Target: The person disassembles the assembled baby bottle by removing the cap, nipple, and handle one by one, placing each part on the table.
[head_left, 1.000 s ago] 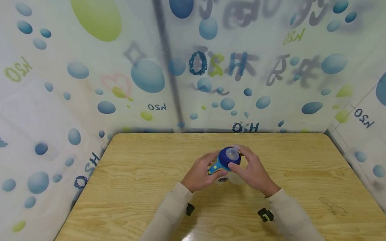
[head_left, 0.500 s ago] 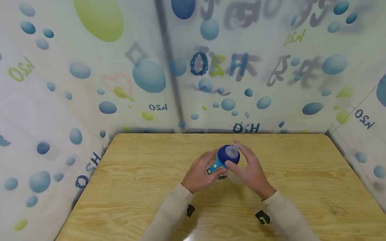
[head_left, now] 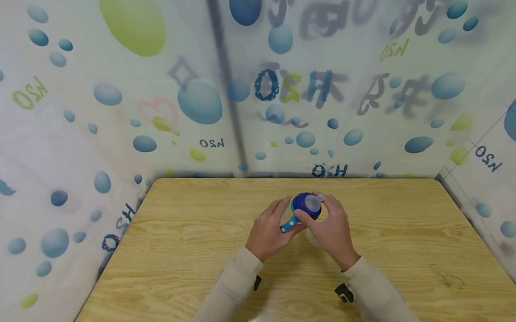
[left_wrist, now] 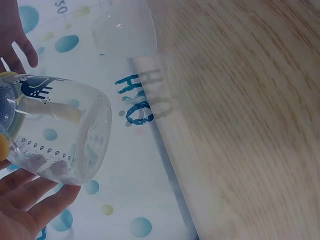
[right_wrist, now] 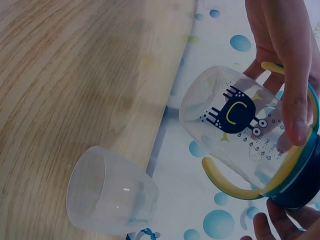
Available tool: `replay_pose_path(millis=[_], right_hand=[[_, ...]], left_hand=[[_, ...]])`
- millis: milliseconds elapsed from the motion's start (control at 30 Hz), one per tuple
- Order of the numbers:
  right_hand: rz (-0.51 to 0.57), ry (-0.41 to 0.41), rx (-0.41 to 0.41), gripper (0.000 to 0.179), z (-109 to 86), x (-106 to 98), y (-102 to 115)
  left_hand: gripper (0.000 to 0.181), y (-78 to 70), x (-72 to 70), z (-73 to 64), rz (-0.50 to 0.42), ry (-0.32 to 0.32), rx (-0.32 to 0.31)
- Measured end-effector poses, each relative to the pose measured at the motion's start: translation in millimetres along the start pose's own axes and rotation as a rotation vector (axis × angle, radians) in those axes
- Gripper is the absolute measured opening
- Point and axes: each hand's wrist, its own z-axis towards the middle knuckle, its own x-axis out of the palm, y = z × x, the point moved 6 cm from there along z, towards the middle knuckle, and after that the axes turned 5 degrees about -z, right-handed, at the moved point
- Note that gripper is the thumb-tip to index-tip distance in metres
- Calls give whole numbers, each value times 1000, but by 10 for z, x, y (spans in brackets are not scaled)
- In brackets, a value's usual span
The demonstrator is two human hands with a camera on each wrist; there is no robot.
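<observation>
Both hands hold a baby bottle (head_left: 301, 208) up over the table. It has a clear body (right_wrist: 227, 110) printed with a dark cartoon figure, a dark blue collar (head_left: 299, 202), a clear teat (head_left: 314, 202) and curved handles (head_left: 289, 223), blue with yellow. My left hand (head_left: 266, 231) grips the body and handle from the left, its thumb (right_wrist: 297, 120) lying along the body in the right wrist view. From the right, my right hand (head_left: 332, 229) grips the collar, thumb across the near side. A translucent cup-shaped cap (right_wrist: 112, 195) stands on the table below, partly hidden by the right hand in the head view.
The wooden table (head_left: 180, 258) carries the cap near its middle. White sheeting (head_left: 343, 49) with blue and green bubble prints rises behind the table and along both sides. Dark wrist straps (head_left: 343, 293) show under the sleeves.
My right hand has turned with the collar, its thumb sliding leftward across the near side and its wrist shifting left. The left hand keeps its grip and has shifted slightly right.
</observation>
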Motion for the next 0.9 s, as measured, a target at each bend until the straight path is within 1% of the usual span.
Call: replay_pose_path(millis=[333, 533, 667, 900], right_hand=[[-3, -6, -19, 59, -4, -7, -19], [4, 13, -40, 60, -11, -5, -16], [27, 48, -82, 60, -10, -21, 9], [82, 160, -162, 56, -19, -88, 50]], left_hand=[[71, -9, 4, 3, -11, 21, -1], [71, -16, -22, 8, -31, 55, -3], [71, 0, -37, -4, -82, 101, -17], [68, 34, -30, -25, -256, 213, -54]])
